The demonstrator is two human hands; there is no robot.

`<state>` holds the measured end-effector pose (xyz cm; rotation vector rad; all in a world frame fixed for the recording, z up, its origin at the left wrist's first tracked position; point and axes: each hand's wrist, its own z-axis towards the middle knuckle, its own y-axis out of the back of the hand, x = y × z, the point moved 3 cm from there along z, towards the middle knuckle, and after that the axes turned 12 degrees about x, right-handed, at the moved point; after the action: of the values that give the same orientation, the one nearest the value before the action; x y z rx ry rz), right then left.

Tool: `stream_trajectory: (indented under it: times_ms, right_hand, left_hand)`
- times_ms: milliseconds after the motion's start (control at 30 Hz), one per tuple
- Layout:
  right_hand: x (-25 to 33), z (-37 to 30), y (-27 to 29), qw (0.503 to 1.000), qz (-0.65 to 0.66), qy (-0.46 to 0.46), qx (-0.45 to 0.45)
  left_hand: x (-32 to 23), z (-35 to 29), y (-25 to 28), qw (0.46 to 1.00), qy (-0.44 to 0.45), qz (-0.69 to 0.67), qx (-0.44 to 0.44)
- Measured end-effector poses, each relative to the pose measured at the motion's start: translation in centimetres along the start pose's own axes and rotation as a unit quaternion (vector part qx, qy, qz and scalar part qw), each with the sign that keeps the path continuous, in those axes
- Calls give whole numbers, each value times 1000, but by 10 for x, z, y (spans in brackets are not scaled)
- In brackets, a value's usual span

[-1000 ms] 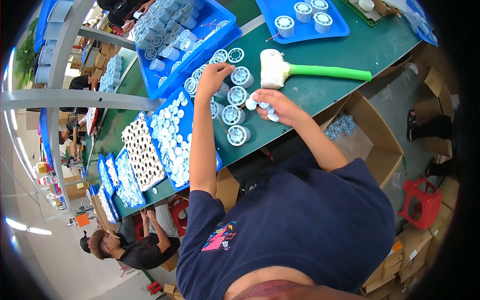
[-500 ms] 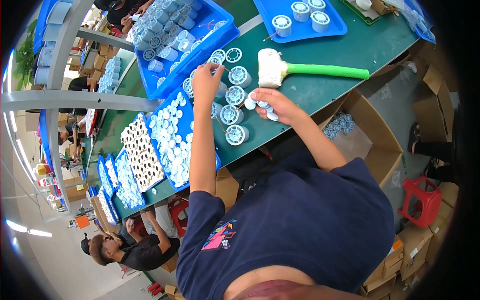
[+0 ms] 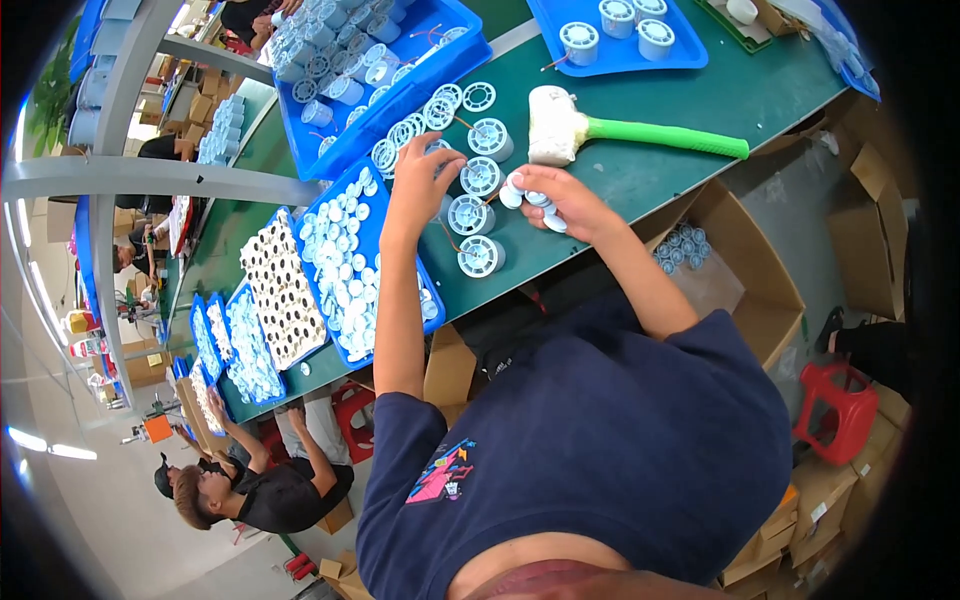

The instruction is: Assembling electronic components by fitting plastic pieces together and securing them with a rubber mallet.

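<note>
My right hand [image 3: 568,203] is closed round several small white round caps [image 3: 536,198], held above the green table near its front edge. My left hand [image 3: 420,185] is bent over the light-blue cylindrical housings, thumb and fingertips drawn together; what they grip, if anything, is hidden. Between the hands stands a row of upright housings with slotted round tops, among them a back housing [image 3: 490,138] and a front housing [image 3: 481,256]. Thin reddish wires stick out of some. Loose slotted rings [image 3: 478,96] lie behind. A white-headed mallet [image 3: 556,126] with a green handle rests to the right.
A blue tray of white caps [image 3: 345,270] sits left of my left arm, beside a sheet of dark-dotted pieces [image 3: 282,290]. A deep blue bin [image 3: 462,60] holds many housings. Another blue tray [image 3: 685,55] stands behind the mallet. Co-workers sit along the table at left.
The whole view has shifted slightly. My left hand's fingertips have come down and nearer the housings. My right hand still holds the caps. A co-worker at left has stretched an arm towards the trays.
</note>
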<state>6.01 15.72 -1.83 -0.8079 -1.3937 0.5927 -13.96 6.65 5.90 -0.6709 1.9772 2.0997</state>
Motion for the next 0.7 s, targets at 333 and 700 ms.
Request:
stream_trajectory:
  times_ms: [333, 700]
  right_hand:
    - [-5, 2, 5, 1000, -5, 1, 1]
    - [-1, 0, 3, 1000, -7, 6, -14]
  left_hand:
    - [0, 1, -7, 998, -26, 58, 18]
    - [-35, -99, 19, 951, 171, -194, -171]
